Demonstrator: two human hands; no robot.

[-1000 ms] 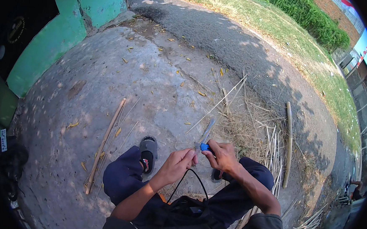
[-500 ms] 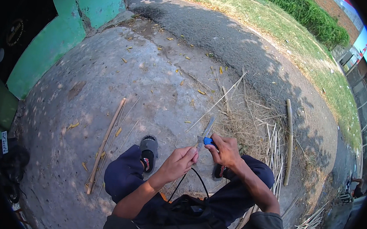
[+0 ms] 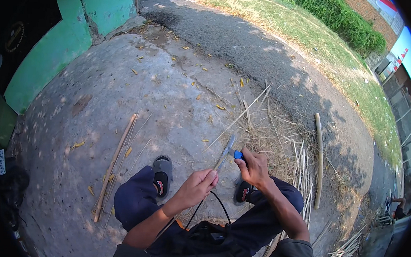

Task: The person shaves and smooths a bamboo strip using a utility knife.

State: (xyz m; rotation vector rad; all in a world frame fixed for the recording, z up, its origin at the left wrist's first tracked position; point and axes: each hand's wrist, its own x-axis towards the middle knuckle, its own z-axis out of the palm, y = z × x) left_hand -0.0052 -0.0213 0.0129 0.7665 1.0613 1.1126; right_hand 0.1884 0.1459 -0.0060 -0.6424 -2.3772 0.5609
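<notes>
In the head view, the right hand (image 3: pixel 254 169) has its fingers wrapped around a blue-handled knife (image 3: pixel 238 154). Below and left of the knife, the left hand (image 3: pixel 199 183) pinches a thin bamboo strip (image 3: pixel 220 164) (blade contact, I cannot tell). Well right of the knife lies a bamboo pole (image 3: pixel 318 161).

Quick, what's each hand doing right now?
Left hand: closed, pinching a thin pale strip.
Right hand: closed, holding a blue-handled knife.

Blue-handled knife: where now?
Head view, just right of centre: the blue-handled knife is in the right grip, ahead and right of the left grip.
</notes>
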